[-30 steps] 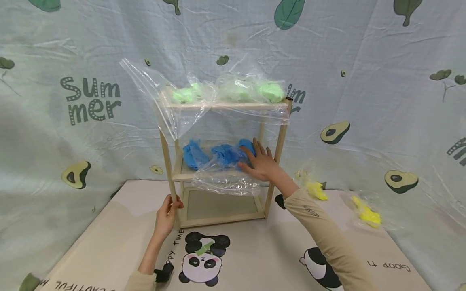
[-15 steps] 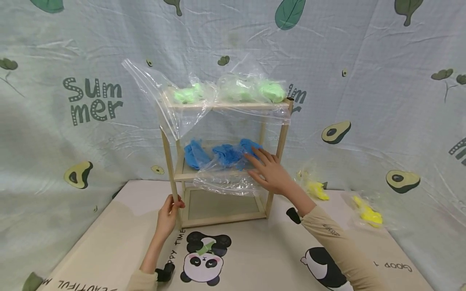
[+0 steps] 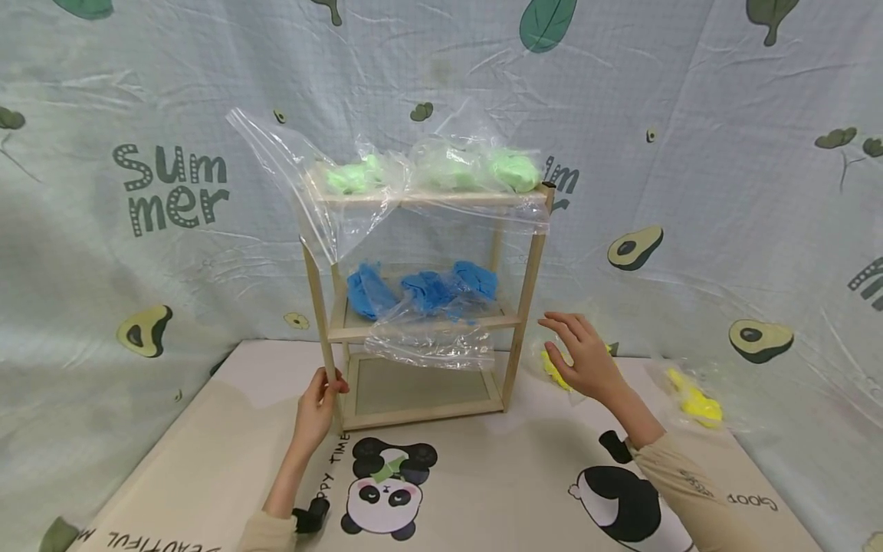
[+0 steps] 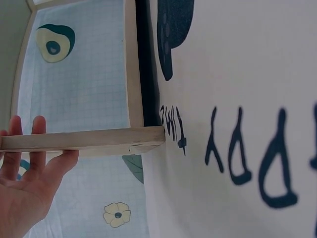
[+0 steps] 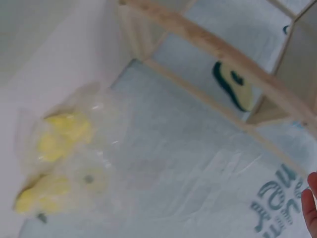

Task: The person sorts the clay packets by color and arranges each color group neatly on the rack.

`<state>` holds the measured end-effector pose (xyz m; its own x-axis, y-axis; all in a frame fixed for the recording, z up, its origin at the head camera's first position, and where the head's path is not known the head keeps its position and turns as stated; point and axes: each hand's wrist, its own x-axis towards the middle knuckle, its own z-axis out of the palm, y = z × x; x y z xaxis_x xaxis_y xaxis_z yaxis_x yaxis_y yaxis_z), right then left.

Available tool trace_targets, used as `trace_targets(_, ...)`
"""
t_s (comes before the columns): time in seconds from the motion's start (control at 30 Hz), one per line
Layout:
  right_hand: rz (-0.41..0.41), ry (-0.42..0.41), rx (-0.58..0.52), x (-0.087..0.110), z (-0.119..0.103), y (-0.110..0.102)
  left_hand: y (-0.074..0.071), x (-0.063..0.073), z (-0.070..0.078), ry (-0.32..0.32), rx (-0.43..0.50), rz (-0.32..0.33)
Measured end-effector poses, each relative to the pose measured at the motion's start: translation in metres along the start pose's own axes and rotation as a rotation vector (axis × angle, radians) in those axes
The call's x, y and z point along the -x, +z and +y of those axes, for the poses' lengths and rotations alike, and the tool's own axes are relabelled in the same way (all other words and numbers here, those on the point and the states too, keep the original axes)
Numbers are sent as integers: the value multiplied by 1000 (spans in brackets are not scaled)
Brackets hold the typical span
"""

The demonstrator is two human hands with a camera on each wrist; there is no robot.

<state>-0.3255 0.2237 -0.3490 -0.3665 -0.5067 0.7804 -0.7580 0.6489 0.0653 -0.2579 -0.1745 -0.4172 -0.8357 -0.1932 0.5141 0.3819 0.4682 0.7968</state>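
Left fingers [image 4: 38, 161] gripping wooden rack [image 3: 530, 276], right fingers [image 3: 571, 322] loosely extended, backdrop [image 3: 441, 46] reading "Summer"

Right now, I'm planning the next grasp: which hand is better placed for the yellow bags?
Probably the right hand: empty and nearer the yellow bags; the left hand grips a rack post.

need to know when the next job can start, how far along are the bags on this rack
Looks done: green bags lie on the top shelf of the rack, blue bags on the middle shelf. In hand: the left hand grips a post; the right hand holds nothing. Probably left: shelving the yellow bags, which lie on the table.
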Motion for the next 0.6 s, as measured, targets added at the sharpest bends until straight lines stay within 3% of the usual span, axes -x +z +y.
trace_targets(0.33,3,107,65,50,34,8,0,0,0,-9,-2,8)
trace_targets(0.6,-29,167,115,78,54,19,1,0,-2,-2,15,3)
